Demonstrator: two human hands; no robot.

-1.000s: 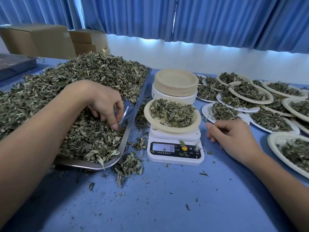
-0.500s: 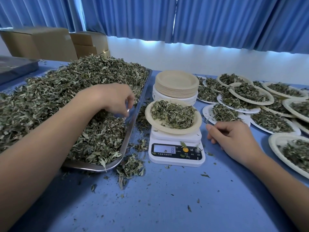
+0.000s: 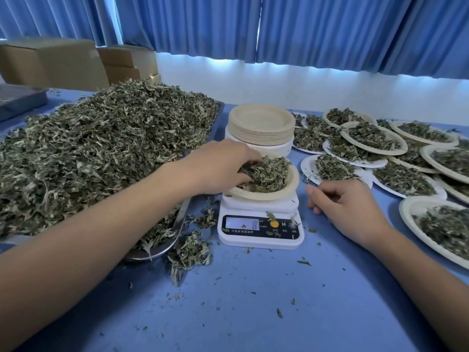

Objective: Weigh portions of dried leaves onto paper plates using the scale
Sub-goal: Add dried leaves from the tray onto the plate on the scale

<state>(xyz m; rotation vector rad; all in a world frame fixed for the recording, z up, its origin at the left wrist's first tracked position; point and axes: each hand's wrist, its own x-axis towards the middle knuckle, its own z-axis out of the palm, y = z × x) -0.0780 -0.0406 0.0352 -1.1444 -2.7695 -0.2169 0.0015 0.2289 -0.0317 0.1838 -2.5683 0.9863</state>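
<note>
Your left hand reached over the paper plate on the scale, with its fingers bent down into the portion there. I could not tell whether they pinched any leaves or only touched the pile. Your right hand lay on the bench just beside the scale, loosely curled and holding nothing. The display showed what looked like an 8. The bulk of the dried leaves lay heaped on the tray to your left.

To do this top-up well, you probably needed to drop small pinches from just above the pile. You then had to lift the hand fully clear before reading, since any finger weight on the plate would falsify the figure. Leaf scraps lay on the scale's face and were best kept off its platform. Your right hand was well placed to carry the plate over to the filled plates once the number settled.
</note>
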